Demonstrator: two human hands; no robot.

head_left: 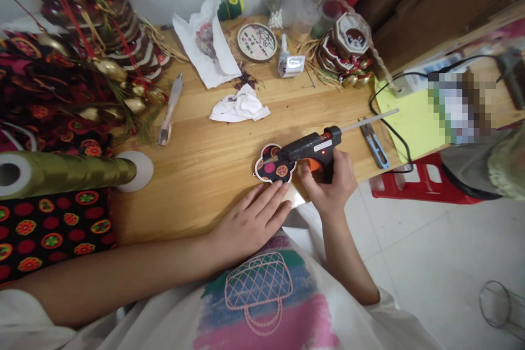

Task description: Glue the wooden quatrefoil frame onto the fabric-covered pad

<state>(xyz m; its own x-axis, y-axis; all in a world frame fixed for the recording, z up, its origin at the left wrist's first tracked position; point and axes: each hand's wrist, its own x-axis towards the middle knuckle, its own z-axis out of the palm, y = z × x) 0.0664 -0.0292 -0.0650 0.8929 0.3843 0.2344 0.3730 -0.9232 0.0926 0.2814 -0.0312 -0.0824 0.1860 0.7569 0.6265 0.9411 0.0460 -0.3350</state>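
Observation:
My right hand (330, 183) grips a black hot glue gun (311, 147) with an orange trigger and a white glue stick poking out behind. Its nozzle points left onto a small flower-shaped piece covered in black fabric with red and orange dots (273, 164), lying near the front edge of the wooden table (205, 158). My left hand (252, 219) rests flat on the table just in front of that piece, fingers together and extended, holding nothing.
Thread snips (374, 142) lie right of the gun, its black cord (389, 120) looping past a yellow sheet. A crumpled tissue (240, 106), a pen knife (170, 109), a glue bottle (289, 60), finished ornaments (348, 49), patterned fabric (49, 224) and a green-gold roll (61, 172) surround it.

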